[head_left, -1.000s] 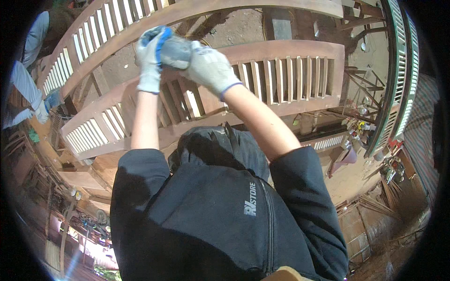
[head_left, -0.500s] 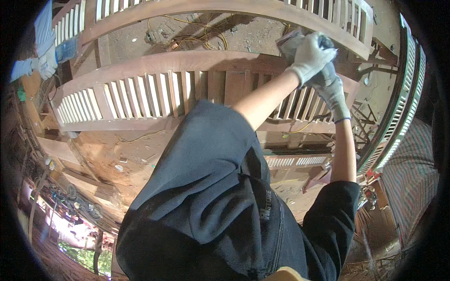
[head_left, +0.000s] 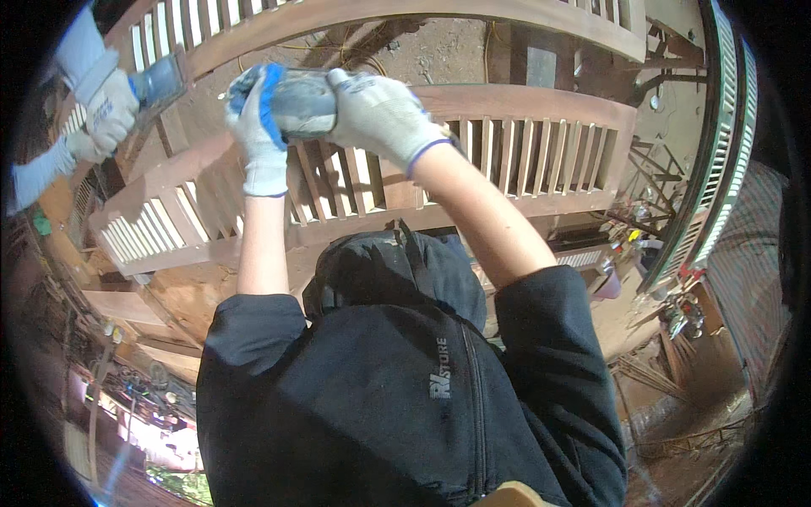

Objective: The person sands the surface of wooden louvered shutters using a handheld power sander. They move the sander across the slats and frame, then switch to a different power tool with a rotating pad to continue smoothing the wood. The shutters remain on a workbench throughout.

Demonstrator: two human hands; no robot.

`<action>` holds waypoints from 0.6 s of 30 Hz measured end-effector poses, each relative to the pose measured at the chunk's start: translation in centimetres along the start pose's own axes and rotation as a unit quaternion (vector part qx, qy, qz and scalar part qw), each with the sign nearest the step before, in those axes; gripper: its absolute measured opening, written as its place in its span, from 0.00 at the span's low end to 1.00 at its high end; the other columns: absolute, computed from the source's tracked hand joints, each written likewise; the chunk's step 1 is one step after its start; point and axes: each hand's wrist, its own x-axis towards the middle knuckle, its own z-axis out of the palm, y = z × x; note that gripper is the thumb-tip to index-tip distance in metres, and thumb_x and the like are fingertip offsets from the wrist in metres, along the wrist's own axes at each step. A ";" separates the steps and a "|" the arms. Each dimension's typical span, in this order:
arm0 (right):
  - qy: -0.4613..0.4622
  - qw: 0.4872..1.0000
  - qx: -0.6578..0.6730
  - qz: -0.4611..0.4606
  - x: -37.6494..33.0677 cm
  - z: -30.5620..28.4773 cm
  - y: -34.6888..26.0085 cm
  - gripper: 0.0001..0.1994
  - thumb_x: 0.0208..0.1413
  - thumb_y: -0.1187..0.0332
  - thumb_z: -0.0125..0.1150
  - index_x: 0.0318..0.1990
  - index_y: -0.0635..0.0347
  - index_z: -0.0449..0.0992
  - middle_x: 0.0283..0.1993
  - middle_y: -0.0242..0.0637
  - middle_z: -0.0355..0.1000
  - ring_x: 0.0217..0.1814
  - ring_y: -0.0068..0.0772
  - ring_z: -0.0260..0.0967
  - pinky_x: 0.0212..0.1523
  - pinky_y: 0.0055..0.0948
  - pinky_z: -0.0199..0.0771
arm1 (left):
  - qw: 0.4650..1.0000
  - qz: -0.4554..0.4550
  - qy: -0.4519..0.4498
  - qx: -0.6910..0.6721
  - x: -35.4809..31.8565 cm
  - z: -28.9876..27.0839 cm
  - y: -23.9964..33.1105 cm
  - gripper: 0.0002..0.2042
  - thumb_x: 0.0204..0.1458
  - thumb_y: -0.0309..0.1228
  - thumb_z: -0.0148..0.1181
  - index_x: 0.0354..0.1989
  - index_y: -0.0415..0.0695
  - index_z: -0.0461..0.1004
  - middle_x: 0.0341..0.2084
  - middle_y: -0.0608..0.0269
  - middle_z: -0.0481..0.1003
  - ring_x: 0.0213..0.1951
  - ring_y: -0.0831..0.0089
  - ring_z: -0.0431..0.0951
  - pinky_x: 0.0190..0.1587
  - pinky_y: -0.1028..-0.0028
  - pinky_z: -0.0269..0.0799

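Both gloved hands grip a grey tool, probably a sander [head_left: 297, 103], pressed on the slatted frame [head_left: 524, 144]: left hand [head_left: 258, 127] closed around its left end, right hand [head_left: 380, 114] wrapped over its top. A co-worker's gloved hand [head_left: 108, 108] holds another tool far left.

Woodworking workshop: slatted wooden frames [head_left: 524, 144]

Even daylight fills the scene, bright on the pale wooden slatted panels [head_left: 524, 160] in the middle, with only soft shadows between the slats. The dark jacket [head_left: 405, 397] near the camera reads almost black, detail lost. Straight rails bow strongly toward the rim, where a black vignette closes in. The far left edge is slightly smeared.
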 end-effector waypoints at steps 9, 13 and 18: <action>-0.039 0.990 0.021 0.131 -7.8 -6.5 13.3 0.27 0.45 0.52 0.67 0.49 0.60 0.72 0.41 0.50 0.76 0.45 0.49 0.75 0.46 0.43 0.75 | 0.977 0.110 -0.181 0.021 -5.6 15.6 -6.4 0.06 0.44 0.31 0.69 0.29 0.47 0.79 0.28 0.69 0.79 0.31 0.78 0.77 0.39 0.75 0.73; 0.009 0.979 0.110 0.174 -11.3 -10.1 18.7 0.31 0.44 0.56 0.71 0.57 0.52 0.71 0.47 0.45 0.76 0.51 0.43 0.74 0.52 0.37 0.73 | 0.966 0.014 -0.257 0.033 -9.4 24.8 -7.9 0.07 0.42 0.30 0.69 0.29 0.45 0.78 0.28 0.64 0.79 0.31 0.77 0.77 0.39 0.75 0.73; -0.088 0.955 -0.035 0.280 -12.8 -11.5 19.8 0.32 0.43 0.57 0.71 0.58 0.48 0.69 0.52 0.45 0.74 0.50 0.45 0.74 0.50 0.38 0.74 | 0.963 -0.010 -0.257 0.079 -12.1 27.6 -8.4 0.08 0.37 0.32 0.70 0.22 0.44 0.77 0.21 0.64 0.79 0.27 0.77 0.78 0.35 0.76 0.75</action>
